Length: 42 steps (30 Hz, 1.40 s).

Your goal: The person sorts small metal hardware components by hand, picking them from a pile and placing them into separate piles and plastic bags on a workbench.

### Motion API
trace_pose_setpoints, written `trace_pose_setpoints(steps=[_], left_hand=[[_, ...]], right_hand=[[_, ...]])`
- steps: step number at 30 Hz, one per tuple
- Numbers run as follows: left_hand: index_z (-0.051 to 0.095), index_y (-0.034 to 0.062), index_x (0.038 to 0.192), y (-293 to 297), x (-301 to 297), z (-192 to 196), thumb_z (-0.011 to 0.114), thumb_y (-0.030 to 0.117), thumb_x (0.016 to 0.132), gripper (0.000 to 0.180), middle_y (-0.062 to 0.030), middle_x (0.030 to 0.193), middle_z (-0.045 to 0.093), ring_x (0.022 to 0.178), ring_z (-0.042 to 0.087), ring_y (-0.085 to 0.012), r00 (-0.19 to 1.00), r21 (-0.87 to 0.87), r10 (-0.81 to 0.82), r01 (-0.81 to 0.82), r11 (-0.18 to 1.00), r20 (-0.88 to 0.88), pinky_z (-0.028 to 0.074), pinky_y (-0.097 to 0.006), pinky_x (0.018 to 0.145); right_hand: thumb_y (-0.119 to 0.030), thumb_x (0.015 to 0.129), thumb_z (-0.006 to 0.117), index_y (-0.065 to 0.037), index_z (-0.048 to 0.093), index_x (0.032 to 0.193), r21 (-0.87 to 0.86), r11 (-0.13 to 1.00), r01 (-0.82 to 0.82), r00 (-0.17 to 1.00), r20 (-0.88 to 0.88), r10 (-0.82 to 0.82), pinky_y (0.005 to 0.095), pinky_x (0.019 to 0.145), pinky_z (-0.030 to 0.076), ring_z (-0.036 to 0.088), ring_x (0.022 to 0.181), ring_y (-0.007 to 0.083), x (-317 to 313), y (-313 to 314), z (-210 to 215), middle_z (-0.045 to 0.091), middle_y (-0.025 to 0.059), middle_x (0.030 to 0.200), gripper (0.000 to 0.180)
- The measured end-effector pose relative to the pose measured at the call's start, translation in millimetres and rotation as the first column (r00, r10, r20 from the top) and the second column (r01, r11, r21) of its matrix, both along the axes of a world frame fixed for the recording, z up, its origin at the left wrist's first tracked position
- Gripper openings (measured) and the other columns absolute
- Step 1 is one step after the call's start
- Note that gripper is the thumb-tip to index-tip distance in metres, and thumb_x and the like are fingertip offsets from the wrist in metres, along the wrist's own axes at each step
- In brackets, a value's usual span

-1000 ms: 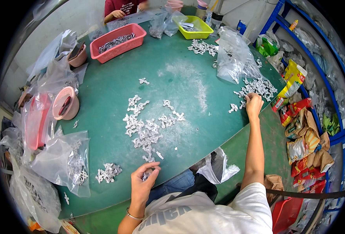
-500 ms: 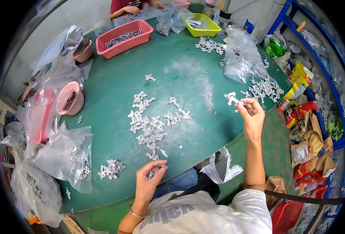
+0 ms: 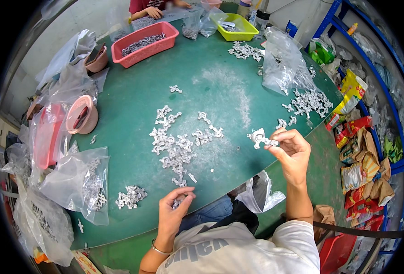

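Observation:
Between the thumb and fingers of my right hand (image 3: 293,153) is a small silvery cast metal part (image 3: 259,136) with rounded lobes, raised above the table's right front edge. My left hand (image 3: 174,210) is curled at the front edge, with greyish metal parts (image 3: 178,201) partly showing inside its fingers. Just beyond it, a loose pile of similar metal parts (image 3: 179,150) spreads over the green table (image 3: 142,96). A smaller heap (image 3: 131,197) lies to the left of my left hand. Another heap (image 3: 310,103) sits beyond my right hand.
A pink bin (image 3: 145,43) of metal parts and a yellow-green basket (image 3: 237,28) stand at the far side. Clear plastic bags (image 3: 81,182) crowd the left edge; another bag (image 3: 286,68) lies far right. Across the table are a co-worker's hands (image 3: 154,12). Blue shelving (image 3: 370,59) lines the right.
My right hand has come left and nearer, carrying the metal part away from the right-hand heap. My left hand stays nearly where it was, still curled.

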<state>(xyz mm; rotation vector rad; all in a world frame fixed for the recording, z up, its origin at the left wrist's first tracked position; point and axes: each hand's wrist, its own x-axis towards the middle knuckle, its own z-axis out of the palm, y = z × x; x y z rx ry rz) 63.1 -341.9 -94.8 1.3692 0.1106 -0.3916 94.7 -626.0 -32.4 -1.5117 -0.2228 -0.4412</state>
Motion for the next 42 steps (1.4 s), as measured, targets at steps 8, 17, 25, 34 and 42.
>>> trace_pose_setpoints(steps=[8,17,25,34,42], left_hand=[[0.062,-0.0018,0.103,2,-1,-2,0.059,0.0,0.083,0.021,-0.0021,0.082,0.061,0.054,0.04,-0.0003,1.0,-0.001,-0.001,0.001,1.0,-0.001,0.03,-0.016,0.044],[0.062,-0.0021,0.103,-2,0,-2,0.059,0.0,0.083,0.02,-0.0016,0.08,0.062,0.053,0.04,-0.0001,1.0,0.0,-0.005,0.005,1.0,-0.014,0.029,-0.016,0.045],[0.063,-0.0007,0.102,0,0,0,0.06,0.003,0.084,0.019,-0.0019,0.082,0.062,0.062,0.046,-0.0016,0.999,0.024,-0.027,0.028,0.999,-0.034,0.036,-0.016,0.054],[0.064,0.0023,0.102,3,-1,0,0.059,0.005,0.084,0.018,-0.0006,0.081,0.061,0.053,0.041,-0.0012,0.997,0.046,-0.048,0.045,0.998,0.06,0.03,-0.016,0.045],[0.063,0.0021,0.105,4,1,-4,0.059,0.005,0.085,0.021,-0.0008,0.082,0.061,0.053,0.039,-0.001,0.995,0.007,-0.072,0.072,0.997,0.072,0.029,-0.017,0.044]], right_hand=[[-0.001,0.08,0.065,0.002,0.058,0.092,-0.075,0.881,0.467,0.871,-0.133,-0.473,0.0228,0.073,0.046,0.06,0.08,0.0119,48,-62,-41,0.062,0.0065,0.086,0.014],[-0.021,0.076,0.069,-0.011,0.058,0.111,-0.914,-0.04,0.404,0.398,0.215,-0.892,0.0447,0.089,0.035,0.049,0.104,0.0281,65,-193,-111,0.058,0.0105,0.109,0.038],[-0.015,0.07,0.071,-0.005,0.062,0.096,-0.938,0.04,0.344,0.73,0.241,-0.639,0.042,0.086,0.033,0.046,0.101,0.0283,44,-122,-95,0.054,0.0093,0.106,0.029],[-0.011,0.075,0.066,-0.003,0.059,0.095,-0.908,0.015,0.419,0.716,0.321,-0.619,0.0416,0.084,0.034,0.047,0.101,0.0284,48,-110,-117,0.054,0.0097,0.106,0.023],[-0.001,0.071,0.07,-0.001,0.054,0.094,-0.839,0.262,0.478,0.751,0.236,-0.616,0.0362,0.072,0.041,0.054,0.08,0.0258,49,-108,-109,0.056,0.0104,0.085,0.028]])
